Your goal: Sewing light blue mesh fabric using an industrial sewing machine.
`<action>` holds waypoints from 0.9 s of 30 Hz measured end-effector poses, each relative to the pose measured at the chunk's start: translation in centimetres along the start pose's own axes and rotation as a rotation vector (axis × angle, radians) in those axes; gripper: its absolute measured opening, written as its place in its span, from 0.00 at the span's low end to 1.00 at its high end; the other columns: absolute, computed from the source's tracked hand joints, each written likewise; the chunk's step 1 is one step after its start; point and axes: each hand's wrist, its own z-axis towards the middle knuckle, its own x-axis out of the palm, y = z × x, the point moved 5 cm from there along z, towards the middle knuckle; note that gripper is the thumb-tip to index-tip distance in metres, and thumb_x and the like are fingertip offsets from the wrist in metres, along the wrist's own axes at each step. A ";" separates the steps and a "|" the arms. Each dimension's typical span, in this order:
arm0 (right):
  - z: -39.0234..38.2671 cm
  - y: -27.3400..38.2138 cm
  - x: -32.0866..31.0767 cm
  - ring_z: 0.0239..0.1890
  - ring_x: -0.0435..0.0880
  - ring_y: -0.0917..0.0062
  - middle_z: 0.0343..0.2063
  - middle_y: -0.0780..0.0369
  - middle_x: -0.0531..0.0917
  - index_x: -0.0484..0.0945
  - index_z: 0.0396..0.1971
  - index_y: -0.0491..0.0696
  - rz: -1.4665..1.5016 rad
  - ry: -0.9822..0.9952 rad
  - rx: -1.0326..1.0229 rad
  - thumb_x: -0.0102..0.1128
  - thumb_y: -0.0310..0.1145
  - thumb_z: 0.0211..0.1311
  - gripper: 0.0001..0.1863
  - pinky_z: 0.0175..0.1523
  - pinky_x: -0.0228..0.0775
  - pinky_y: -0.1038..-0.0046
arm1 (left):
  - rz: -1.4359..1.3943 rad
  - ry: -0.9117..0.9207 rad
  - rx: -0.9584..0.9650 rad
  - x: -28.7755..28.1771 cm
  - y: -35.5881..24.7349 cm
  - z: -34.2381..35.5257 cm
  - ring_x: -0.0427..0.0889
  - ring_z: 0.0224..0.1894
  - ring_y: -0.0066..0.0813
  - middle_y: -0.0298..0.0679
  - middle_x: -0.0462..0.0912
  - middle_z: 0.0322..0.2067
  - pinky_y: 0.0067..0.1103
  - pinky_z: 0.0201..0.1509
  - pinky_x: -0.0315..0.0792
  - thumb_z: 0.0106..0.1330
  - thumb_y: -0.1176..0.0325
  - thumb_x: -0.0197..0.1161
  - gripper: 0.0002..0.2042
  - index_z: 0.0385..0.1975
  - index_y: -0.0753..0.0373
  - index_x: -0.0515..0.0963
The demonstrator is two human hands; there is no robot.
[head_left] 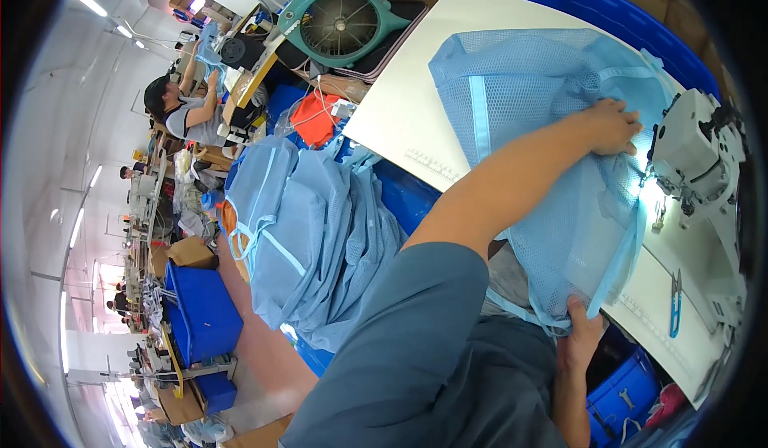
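Observation:
A blue mesh fabric piece [520, 104] with light blue binding strips lies over the white sewing table and hangs off its near edge. Its right side runs to the lit needle area of a white sewing machine [694, 148]. My left hand [612, 126] is on the gathered mesh just left of the machine head, fingers curled into the cloth. Lower down, at the near table edge, my right hand [579, 336] grips the bound lower edge of the same piece, thumb on top. Blue-handled thread snips [675, 308] lie on the tabletop right of the fabric.
Several similar blue mesh pieces [320, 232] are piled at left. A green fan [340, 24] stands beyond the table, near a red cloth [314, 118]. Blue bins stand at the far right [616, 24], below the table [624, 400] and on the floor [200, 312]. Another person [192, 112] works farther left.

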 end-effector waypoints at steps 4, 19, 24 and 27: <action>-0.3 -0.2 0.5 0.53 0.84 0.70 0.54 0.56 0.84 0.74 0.62 0.35 0.166 -0.047 0.045 0.68 0.35 0.70 0.27 0.60 0.75 0.68 | 0.084 -0.046 0.053 -0.3 -0.7 0.0 0.73 0.70 0.47 0.43 0.74 0.69 0.41 0.73 0.66 0.78 0.44 0.54 0.29 0.68 0.60 0.75; 0.3 -0.9 0.0 0.47 0.85 0.74 0.50 0.59 0.85 0.76 0.61 0.38 0.160 -0.069 0.036 0.69 0.34 0.70 0.25 0.49 0.78 0.71 | 0.185 -0.350 0.139 -3.3 -13.0 -11.2 0.79 0.46 0.38 0.41 0.83 0.36 0.32 0.53 0.70 0.54 0.67 0.64 0.10 0.31 0.66 0.86; 0.4 -0.8 -0.1 0.55 0.83 0.71 0.55 0.59 0.84 0.73 0.64 0.37 0.168 -0.039 0.055 0.68 0.33 0.70 0.27 0.60 0.76 0.68 | 0.128 -0.515 0.198 -1.8 -11.9 -12.4 0.77 0.47 0.37 0.41 0.79 0.40 0.32 0.59 0.67 0.56 0.68 0.62 0.15 0.42 0.69 0.83; -0.1 1.3 -0.9 0.46 0.83 0.77 0.46 0.59 0.87 0.80 0.56 0.39 0.001 -0.159 -0.091 0.67 0.31 0.71 0.18 0.54 0.74 0.70 | 0.102 -0.465 0.193 -1.5 -11.6 -12.5 0.77 0.47 0.37 0.41 0.79 0.42 0.33 0.63 0.67 0.57 0.69 0.62 0.18 0.46 0.69 0.82</action>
